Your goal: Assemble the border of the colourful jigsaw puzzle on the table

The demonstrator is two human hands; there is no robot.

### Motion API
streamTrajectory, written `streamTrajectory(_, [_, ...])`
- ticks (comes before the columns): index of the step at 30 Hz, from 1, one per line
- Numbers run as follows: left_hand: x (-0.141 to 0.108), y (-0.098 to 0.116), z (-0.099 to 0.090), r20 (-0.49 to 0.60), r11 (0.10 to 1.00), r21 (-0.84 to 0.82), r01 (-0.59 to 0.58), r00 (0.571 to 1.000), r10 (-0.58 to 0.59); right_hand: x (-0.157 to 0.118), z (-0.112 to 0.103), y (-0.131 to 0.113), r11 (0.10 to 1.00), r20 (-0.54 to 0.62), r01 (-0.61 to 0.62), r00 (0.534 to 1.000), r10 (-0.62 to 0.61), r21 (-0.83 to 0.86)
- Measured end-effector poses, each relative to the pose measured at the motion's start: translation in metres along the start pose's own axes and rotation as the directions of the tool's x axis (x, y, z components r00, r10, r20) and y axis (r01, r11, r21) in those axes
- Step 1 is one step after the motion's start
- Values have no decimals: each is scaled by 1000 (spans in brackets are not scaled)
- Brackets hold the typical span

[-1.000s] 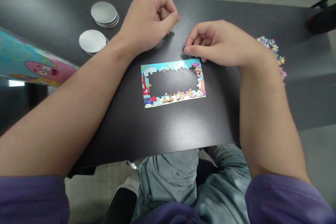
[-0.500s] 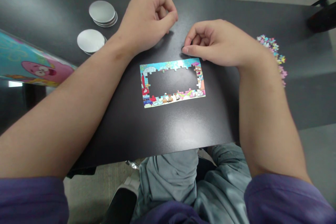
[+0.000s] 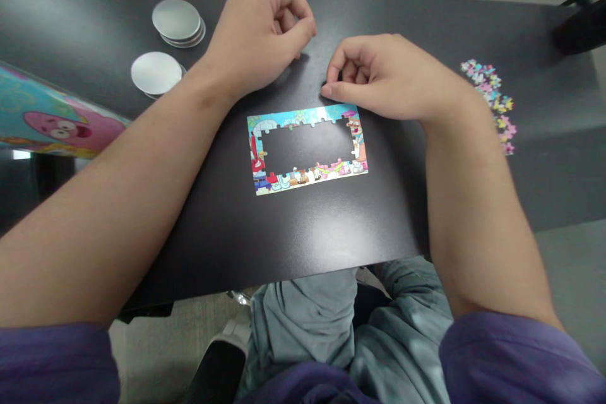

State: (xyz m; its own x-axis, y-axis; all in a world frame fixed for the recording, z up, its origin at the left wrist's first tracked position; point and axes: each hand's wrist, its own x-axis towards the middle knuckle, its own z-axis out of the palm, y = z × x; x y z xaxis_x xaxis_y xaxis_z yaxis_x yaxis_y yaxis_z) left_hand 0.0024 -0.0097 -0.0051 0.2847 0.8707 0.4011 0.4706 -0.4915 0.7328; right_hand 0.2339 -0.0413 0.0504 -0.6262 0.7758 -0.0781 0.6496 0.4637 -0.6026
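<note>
A puzzle border (image 3: 307,181) of joined pieces forms a rectangle on the black table, its middle showing bare tabletop. Beyond its top edge, my left hand (image 3: 269,31) rests with curled fingers, thumb against the index finger; whatever may be inside is hidden. My right hand (image 3: 374,76) lies just above the border's top right corner, its fingers also curled and thumb close to the index fingertip. Whether it pinches anything is too small to tell. Loose puzzle pieces (image 3: 490,88) are heaped to the right, beyond my right wrist.
Two stacks of silvery discs, one farther back (image 3: 176,19) and one nearer (image 3: 156,72), stand left of my left hand. A colourful box (image 3: 61,123) with a pink cartoon figure is at the left edge. A dark object (image 3: 582,28) is at the far right.
Both hands have shifted very slightly to the left, with their fingers still curled. The whole table scene also sits slightly farther left in view.
</note>
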Motion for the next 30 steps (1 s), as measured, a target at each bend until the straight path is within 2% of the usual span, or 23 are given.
streamTrajectory(4, [-2, 7, -3, -30, 999, -17, -32, 999, 32, 0, 1, 0, 1000, -8, 11, 1000, -11, -21])
streamTrajectory(12, [1, -7, 3, -59, 996, 26, -90, 994, 91, -1, 4, -2, 999, -29, 13, 999, -14, -43])
streamTrajectory(30, [3, -7, 5, -58, 997, -4, -83, 995, 82, -1, 6, -3, 997, -56, 22, 998, -26, -77])
